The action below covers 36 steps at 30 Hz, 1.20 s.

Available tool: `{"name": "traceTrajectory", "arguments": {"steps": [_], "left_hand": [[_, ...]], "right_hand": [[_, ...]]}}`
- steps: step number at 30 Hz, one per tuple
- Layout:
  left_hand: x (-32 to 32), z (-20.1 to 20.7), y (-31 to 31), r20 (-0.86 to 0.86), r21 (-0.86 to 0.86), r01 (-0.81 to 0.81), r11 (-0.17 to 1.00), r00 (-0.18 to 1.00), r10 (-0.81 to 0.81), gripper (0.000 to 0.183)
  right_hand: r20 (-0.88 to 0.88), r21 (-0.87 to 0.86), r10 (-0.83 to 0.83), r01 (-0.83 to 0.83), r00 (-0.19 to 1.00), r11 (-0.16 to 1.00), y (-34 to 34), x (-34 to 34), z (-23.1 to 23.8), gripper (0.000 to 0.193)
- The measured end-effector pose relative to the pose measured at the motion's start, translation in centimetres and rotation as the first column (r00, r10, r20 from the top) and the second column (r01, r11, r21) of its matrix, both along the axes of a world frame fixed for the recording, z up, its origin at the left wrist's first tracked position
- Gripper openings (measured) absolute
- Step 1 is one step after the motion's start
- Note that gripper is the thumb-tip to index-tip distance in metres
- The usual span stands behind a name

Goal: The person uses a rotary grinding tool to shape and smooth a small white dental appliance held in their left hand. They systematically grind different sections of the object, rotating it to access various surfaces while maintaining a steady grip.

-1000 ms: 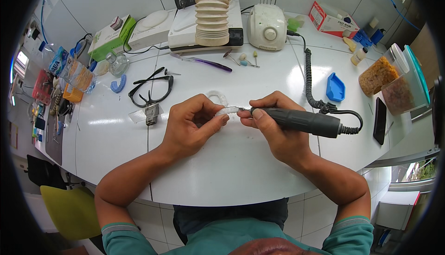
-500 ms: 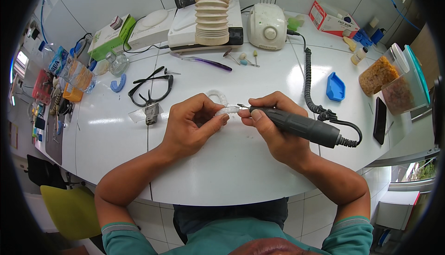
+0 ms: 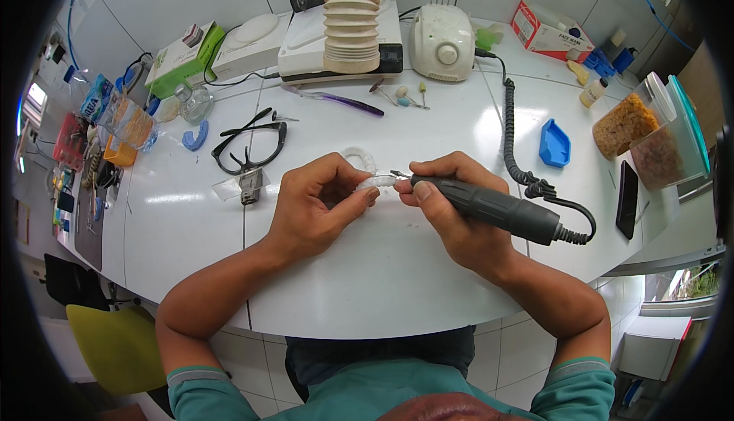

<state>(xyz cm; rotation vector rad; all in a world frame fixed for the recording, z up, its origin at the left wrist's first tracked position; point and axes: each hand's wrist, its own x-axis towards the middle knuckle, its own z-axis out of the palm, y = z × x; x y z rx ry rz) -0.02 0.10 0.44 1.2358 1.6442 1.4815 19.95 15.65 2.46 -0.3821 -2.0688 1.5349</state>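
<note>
Between the thumb and fingers of my left hand [image 3: 317, 199] is a whitish, see-through dental tray [image 3: 377, 182]. My right hand [image 3: 459, 211] grips a black rotary handpiece [image 3: 489, 208] like a pen, its metal bur [image 3: 399, 175] pointing left, close to the tray's right end. Whether bur and tray touch, I cannot tell. Just behind my left fingertips lies a second clear, horseshoe-shaped piece [image 3: 359, 155]. From the handpiece's back end a coiled black cord [image 3: 508, 130] runs to a white control unit [image 3: 443, 42] with a round knob.
A ribbed suction hose [image 3: 352, 19] hangs at the back centre. Black-framed glasses [image 3: 248, 146] and a small metal block [image 3: 251, 186] lie left of my hands. On the right are a blue tray [image 3: 554, 144], a phone [image 3: 626, 201] and food tubs [image 3: 627, 126]. A purple pen-like tool [image 3: 336, 101] lies behind.
</note>
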Motion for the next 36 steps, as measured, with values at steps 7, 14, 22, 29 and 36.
{"name": "traceTrajectory", "arguments": {"steps": [7,14,22,29,36], "left_hand": [[0.1,-0.2,0.2,-0.011,0.049,-0.015,0.999,1.000,0.015,0.013],[0.0,-0.3,0.1,-0.008,0.038,-0.010,0.999,1.000,0.010,0.013],[-0.4,-0.1,0.2,0.070,0.026,0.022,0.999,0.997,-0.023,0.021],[-0.7,-0.3,0.2,0.076,0.023,0.038,0.999,0.996,-0.039,0.023],[-0.5,-0.3,0.3,0.038,0.070,0.055,0.996,0.998,-0.058,0.026]], "right_hand": [[-0.162,0.056,-0.060,0.070,0.985,0.996,-0.3,-0.7,-1.0,0.025],[-0.136,0.054,-0.071,0.079,0.988,0.995,-0.3,-0.6,-0.8,0.026],[-0.134,0.031,-0.079,0.084,0.988,0.996,-0.3,-0.6,-0.7,0.029],[-0.109,0.055,-0.050,0.056,0.993,0.997,-0.4,-0.5,-0.4,0.029],[-0.128,0.089,-0.052,0.064,0.990,0.994,-0.3,-0.6,-0.6,0.030]]}}
